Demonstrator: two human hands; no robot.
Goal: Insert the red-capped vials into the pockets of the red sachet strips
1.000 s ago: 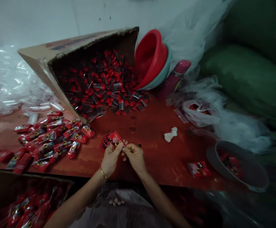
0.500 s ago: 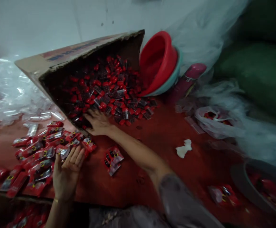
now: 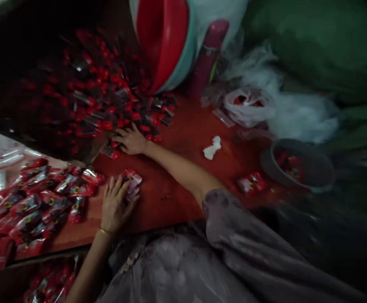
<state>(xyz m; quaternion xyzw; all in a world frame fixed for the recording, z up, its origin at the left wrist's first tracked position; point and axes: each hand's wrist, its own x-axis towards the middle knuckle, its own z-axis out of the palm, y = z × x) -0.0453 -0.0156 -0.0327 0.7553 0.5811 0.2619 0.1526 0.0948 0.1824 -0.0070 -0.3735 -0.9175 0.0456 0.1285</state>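
"Both hands have shifted since the earlier frame: right hand [image 3: 132, 141] from the cardboard box's [image 3: 0, 94] corner to loose red-ended pieces [image 3: 122, 92] spreading from its mouth; left hand [image 3: 115, 208] onto red packets [image 3: 133, 179] in front of it. Grip?"

"Right fingers splayed, nothing visibly clasped. Left thumb and fingers straddle the packets; whether they pinch, I can't tell."

"Handling?"

"Probably light: pieces stiff, packets slick. I'd take either by an end."

"Hidden?"

"Box top cut off, interior dark and blurred; left hand partly covers the packets."
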